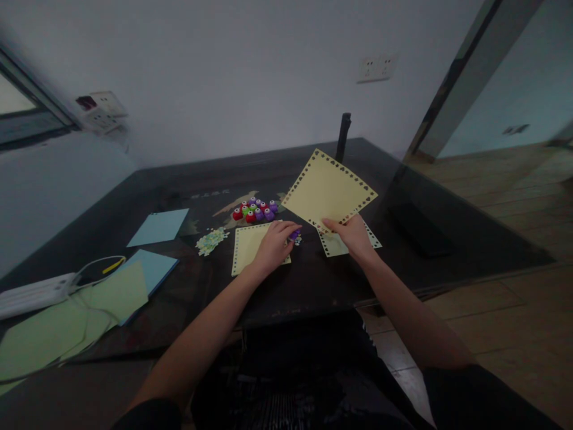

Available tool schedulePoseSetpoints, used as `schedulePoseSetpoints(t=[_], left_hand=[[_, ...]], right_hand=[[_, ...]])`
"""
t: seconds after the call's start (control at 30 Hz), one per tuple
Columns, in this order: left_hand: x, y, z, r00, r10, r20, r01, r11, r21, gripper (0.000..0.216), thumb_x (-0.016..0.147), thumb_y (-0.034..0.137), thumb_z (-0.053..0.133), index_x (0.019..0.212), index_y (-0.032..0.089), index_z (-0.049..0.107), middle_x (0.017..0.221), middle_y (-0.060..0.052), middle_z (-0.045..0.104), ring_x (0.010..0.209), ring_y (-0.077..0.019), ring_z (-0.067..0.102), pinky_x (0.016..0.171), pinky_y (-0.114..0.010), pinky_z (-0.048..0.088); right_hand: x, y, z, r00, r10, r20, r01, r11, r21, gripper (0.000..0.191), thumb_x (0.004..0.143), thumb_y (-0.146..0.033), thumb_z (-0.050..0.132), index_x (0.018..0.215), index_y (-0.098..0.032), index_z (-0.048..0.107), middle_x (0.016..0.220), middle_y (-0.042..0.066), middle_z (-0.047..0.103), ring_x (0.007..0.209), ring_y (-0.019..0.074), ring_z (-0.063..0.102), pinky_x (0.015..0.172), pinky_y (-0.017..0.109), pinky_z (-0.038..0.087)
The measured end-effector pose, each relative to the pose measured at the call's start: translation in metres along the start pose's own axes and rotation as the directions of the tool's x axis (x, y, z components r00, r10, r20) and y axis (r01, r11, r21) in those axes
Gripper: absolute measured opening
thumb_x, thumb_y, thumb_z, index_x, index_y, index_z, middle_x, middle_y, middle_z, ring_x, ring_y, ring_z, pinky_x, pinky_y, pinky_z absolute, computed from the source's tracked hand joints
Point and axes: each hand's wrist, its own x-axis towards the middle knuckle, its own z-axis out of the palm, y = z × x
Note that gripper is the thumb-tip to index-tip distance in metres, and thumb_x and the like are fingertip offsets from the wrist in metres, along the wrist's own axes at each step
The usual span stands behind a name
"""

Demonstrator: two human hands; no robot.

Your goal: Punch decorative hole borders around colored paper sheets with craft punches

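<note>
My right hand (pixel 357 237) grips a square yellow paper (pixel 329 190) at its lower corner, thumb on top. Small shaped holes run along that paper's edges, and it is lifted at a tilt above the table. My left hand (pixel 274 243) is closed around a small purple craft punch (pixel 294 235), partly hidden by the fingers. Beneath that hand lies another yellow paper (pixel 246 243) with holes along its edges. A third punched yellow paper (pixel 333 245) lies partly under the raised one. Tiny paper cut-outs (pixel 212 240) form a pile to the left.
Several red, green and purple punches (pixel 255 210) stand grouped behind my left hand. Blue sheets (pixel 160 227), pale green sheets (pixel 102 301) and a white power strip (pixel 36 294) lie at the left. A black upright post (pixel 343 137) and a dark flat object (pixel 419 230) are to the right.
</note>
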Motion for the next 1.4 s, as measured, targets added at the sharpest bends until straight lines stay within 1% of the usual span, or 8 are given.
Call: schedulePoseSetpoints(t=[0.13, 0.3, 0.43, 0.63, 0.73, 0.93, 1.17, 1.4], left_hand=[[0.000, 0.001, 0.000, 1.000, 0.004, 0.009, -0.004, 1.000, 0.020, 0.045, 0.077, 0.003, 0.049, 0.117, 0.020, 0.056, 0.112, -0.006, 0.059, 0.103, -0.0209, 0.047, 0.092, -0.039, 0.041], [0.000, 0.003, 0.001, 0.999, 0.023, 0.025, -0.023, 1.000, 0.018, 0.045, 0.077, 0.003, 0.049, 0.118, 0.018, 0.056, 0.111, -0.007, 0.058, 0.103, -0.0216, 0.046, 0.093, -0.039, 0.040], [0.001, 0.005, 0.000, 1.000, -0.011, 0.010, 0.012, 1.000, -0.022, 0.045, 0.077, 0.006, 0.050, 0.120, 0.019, 0.054, 0.111, -0.008, 0.058, 0.104, -0.0220, 0.048, 0.094, -0.040, 0.039], [0.000, 0.004, 0.001, 0.984, -0.176, 0.019, 0.175, 0.961, -0.215, 0.038, 0.078, 0.020, 0.058, 0.116, 0.019, 0.056, 0.103, -0.007, 0.061, 0.087, -0.0183, 0.057, 0.084, -0.035, 0.046], [0.001, 0.006, 0.002, 0.958, -0.283, 0.052, 0.282, 0.888, -0.363, 0.037, 0.079, 0.028, 0.058, 0.115, 0.020, 0.057, 0.101, -0.007, 0.063, 0.077, -0.0156, 0.059, 0.075, -0.030, 0.049], [0.012, 0.010, -0.002, 0.909, -0.400, 0.119, 0.385, 0.692, -0.611, 0.036, 0.078, 0.030, 0.059, 0.111, 0.018, 0.058, 0.099, -0.007, 0.063, 0.076, -0.0144, 0.060, 0.071, -0.028, 0.050], [0.056, -0.005, 0.009, 0.862, -0.455, 0.221, 0.475, 0.578, -0.663, 0.034, 0.073, 0.026, 0.064, 0.106, 0.016, 0.062, 0.093, -0.007, 0.065, 0.066, -0.0117, 0.059, 0.058, -0.024, 0.049], [0.131, -0.026, 0.056, 0.782, -0.570, 0.251, 0.617, 0.654, -0.437, 0.022, 0.078, 0.023, 0.059, 0.095, 0.011, 0.065, 0.071, -0.004, 0.065, 0.054, -0.0111, 0.058, 0.055, -0.023, 0.046]], right_hand=[[-0.002, -0.001, 0.004, 0.998, 0.053, 0.012, -0.054, 0.998, 0.046, 0.034, 0.064, -0.029, 0.071, 0.093, -0.014, 0.068, 0.102, 0.011, 0.070, 0.096, 0.0254, 0.065, 0.088, 0.039, 0.050], [-0.006, -0.003, 0.013, 0.971, 0.176, 0.161, -0.207, 0.958, 0.200, 0.038, 0.064, -0.037, 0.070, 0.095, -0.015, 0.066, 0.098, 0.010, 0.071, 0.077, 0.0247, 0.069, 0.071, 0.040, 0.056], [-0.006, -0.003, 0.014, 0.964, 0.195, 0.179, -0.226, 0.959, 0.173, 0.036, 0.067, -0.044, 0.067, 0.090, -0.016, 0.065, 0.086, 0.009, 0.072, 0.074, 0.0242, 0.069, 0.069, 0.038, 0.056], [0.000, 0.001, 0.006, 0.979, 0.194, 0.068, -0.205, 0.948, 0.243, 0.035, 0.065, -0.043, 0.069, 0.087, -0.017, 0.064, 0.085, 0.007, 0.072, 0.069, 0.0223, 0.068, 0.066, 0.037, 0.057], [0.005, 0.002, -0.002, 0.985, 0.173, -0.027, -0.161, 0.956, 0.247, 0.035, 0.063, -0.043, 0.071, 0.086, -0.017, 0.064, 0.088, 0.007, 0.072, 0.072, 0.0226, 0.068, 0.066, 0.037, 0.057], [0.013, 0.000, -0.032, 0.974, 0.155, -0.167, -0.102, 0.952, 0.288, 0.037, 0.057, -0.036, 0.075, 0.087, -0.015, 0.064, 0.087, 0.008, 0.072, 0.071, 0.0227, 0.067, 0.064, 0.037, 0.056], [0.014, 0.005, -0.082, 0.942, 0.134, -0.309, -0.053, 0.965, 0.257, 0.040, 0.051, -0.033, 0.079, 0.084, -0.015, 0.064, 0.085, 0.007, 0.071, 0.068, 0.0198, 0.066, 0.060, 0.033, 0.056], [0.010, 0.017, -0.100, 0.928, 0.145, -0.343, -0.055, 0.964, 0.260, 0.036, 0.054, -0.035, 0.078, 0.081, -0.015, 0.065, 0.084, 0.006, 0.071, 0.066, 0.0185, 0.065, 0.056, 0.030, 0.056]])
